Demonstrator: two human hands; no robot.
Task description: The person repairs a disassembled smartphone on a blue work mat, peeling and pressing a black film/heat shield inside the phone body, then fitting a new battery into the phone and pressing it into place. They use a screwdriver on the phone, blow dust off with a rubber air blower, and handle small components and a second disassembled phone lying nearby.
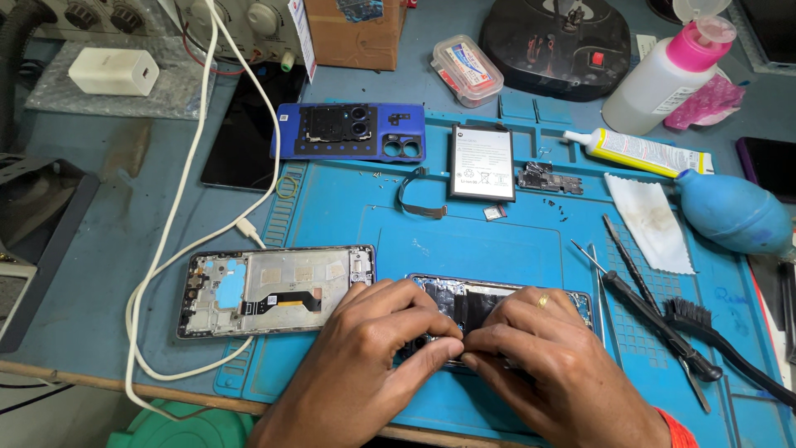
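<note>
Both hands work at the near edge of the blue work mat (531,241), pinching the lower rim of an opened phone (473,303) that lies flat on it. The left hand (365,348) has thumb and forefinger closed on the phone's near edge; the right hand (539,357), wearing a ring, meets it there, fingertips pressed together on the same edge. The far edge of the phone shows beyond the knuckles; the rest is covered.

Just left of the left hand lies a bare phone frame (274,290), half on the mat, half on the bench (108,241), with a white cable (178,207) looping round it and over the bench's front edge. To the right, close by the right hand, lie tweezers (599,278), a black screwdriver (655,315) and a black brush (713,332), leaving little room on that side.

The open stretch is the middle of the mat beyond the phone. Past it sit a flex strip (419,199), a battery (482,163), a small circuit board (549,179) and a blue back cover (348,133) along the mat's far edge. A white cloth (651,220), a glue tube (638,152) and a blue air blower (734,211) crowd the far right
</note>
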